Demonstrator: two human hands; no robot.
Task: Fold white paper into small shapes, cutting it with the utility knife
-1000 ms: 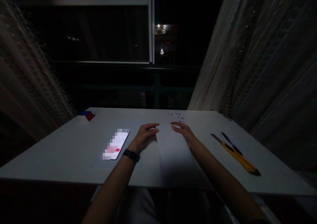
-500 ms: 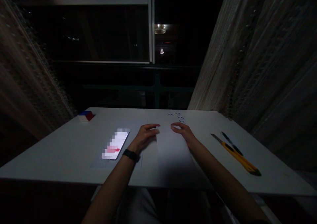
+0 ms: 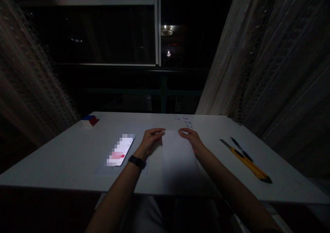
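Note:
A long white sheet of paper [image 3: 179, 157] lies between my forearms, its near end in shadow at the table's front. My left hand [image 3: 151, 139] pinches its far left corner between thumb and fingers. At the far right corner, my right hand [image 3: 192, 138] grips the paper the same way. A dark watch [image 3: 137, 161] is on my left wrist. Just beyond my right hand lie several small paper pieces with dark marks [image 3: 188, 122].
On the white table [image 3: 64, 157], a lit phone [image 3: 123, 150] rests on another sheet at left. A colour puzzle cube [image 3: 89, 120] stands at the far left. A yellow utility knife [image 3: 249, 164] with its blade out and a pen [image 3: 241, 148] lie at right. Curtains [image 3: 221, 61] hang on both sides.
The far edge of the paper and my left fingertips have shifted very slightly left. My right hand keeps nearly the same place, and the other things have not moved.

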